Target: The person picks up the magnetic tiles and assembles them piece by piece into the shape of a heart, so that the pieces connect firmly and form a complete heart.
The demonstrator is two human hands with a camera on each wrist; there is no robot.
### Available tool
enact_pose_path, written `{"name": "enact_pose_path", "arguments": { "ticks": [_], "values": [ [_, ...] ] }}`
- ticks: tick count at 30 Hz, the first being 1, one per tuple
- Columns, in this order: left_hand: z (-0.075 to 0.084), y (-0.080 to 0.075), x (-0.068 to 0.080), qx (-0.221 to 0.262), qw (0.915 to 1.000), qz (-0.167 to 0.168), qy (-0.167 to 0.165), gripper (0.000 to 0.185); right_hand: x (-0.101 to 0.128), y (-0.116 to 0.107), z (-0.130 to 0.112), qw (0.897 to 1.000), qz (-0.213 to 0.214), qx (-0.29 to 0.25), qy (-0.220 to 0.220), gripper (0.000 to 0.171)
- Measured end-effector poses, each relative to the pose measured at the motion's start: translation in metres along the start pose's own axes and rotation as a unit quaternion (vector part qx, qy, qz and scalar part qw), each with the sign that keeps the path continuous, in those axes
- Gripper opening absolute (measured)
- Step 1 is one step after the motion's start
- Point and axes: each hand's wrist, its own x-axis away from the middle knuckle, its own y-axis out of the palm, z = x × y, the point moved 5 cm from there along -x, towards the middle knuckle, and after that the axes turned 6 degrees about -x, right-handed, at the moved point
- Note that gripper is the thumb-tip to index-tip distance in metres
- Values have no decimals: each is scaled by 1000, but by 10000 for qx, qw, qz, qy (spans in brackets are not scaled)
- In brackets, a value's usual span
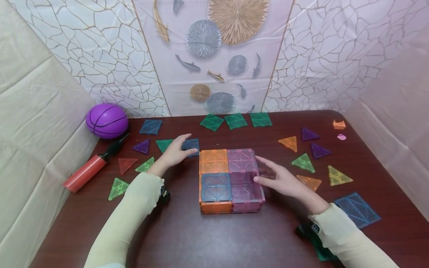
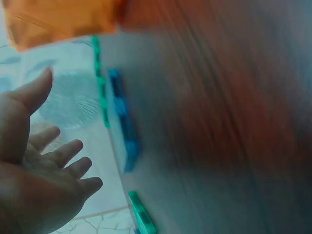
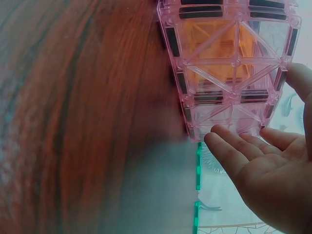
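the head camera sits up high and looks forward and down at most of the table (image 1: 214, 238) and the back wall (image 1: 120, 48). it is the farthest view. the left wrist camera (image 1: 164, 194) is low and close, tipped sideways, looking past the left hand (image 1: 175, 153) to the wall. the right wrist camera (image 1: 304, 230) is low and tipped too, looking past the right hand (image 1: 280, 178), very near the pink box (image 3: 236, 61). the head and left wrist views share the orange box (image 2: 63, 19). the two wrist views share some green tiles (image 3: 198, 165).

Brown table (image 1: 207, 238) beneath coloured tiles (image 1: 193, 143), red pump (image 1: 86, 172)
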Motion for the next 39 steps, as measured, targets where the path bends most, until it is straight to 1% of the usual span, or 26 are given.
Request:
{"name": "enact_pose_path", "arguments": {
  "ticks": [3,6,9,11,14,21,23,25,28,30,32,35,37,39],
  "values": [
    [-6,1,-9,-570,9982,-187,85,81,0,1,0,10000,12,-19,2,76],
    [-12,3,-14,-1015,9935,-514,14,88,-1,2,1,10000,9,-65,-12,75],
    [-15,3,-16,-1310,9881,-801,-111,89,-2,4,1,9999,-8,-101,0,75],
    [-16,2,-16,-1470,9851,-881,-117,87,-2,5,1,9999,-13,-104,8,75],
    [-15,0,-16,-1648,9823,-884,-68,83,-2,5,1,10000,-12,-93,21,75],
    [-14,-3,-15,-2238,9712,-746,324,70,-3,3,1,10000,11,-84,11,74],
    [-14,-6,-14,-2264,9713,-610,399,69,-3,3,1,10000,12,-87,20,74],
    [-12,-12,-14,-2129,9751,-411,460,68,-4,3,1,10000,15,-91,26,74],
    [-3,-24,-11,-1760,9828,-15,563,69,-3,3,1,9999,34,-98,17,74],
    [8,-32,-8,-1515,9861,243,637,69,-2,3,1,9999,53,-115,15,74],
    [20,-38,-4,-1290,9876,480,750,70,-1,3,1,9999,65,-111,36,74],
    [44,-40,6,-1041,9865,712,1044,68,0,2,1,9999,79,-109,69,73],
    [63,-37,14,-910,9837,778,1341,66,0,3,1,9999,83,-101,79,73],
    [82,-29,24,-861,9795,770,1651,65,0,3,0,9999,88,-111,67,73]
  ]
}}
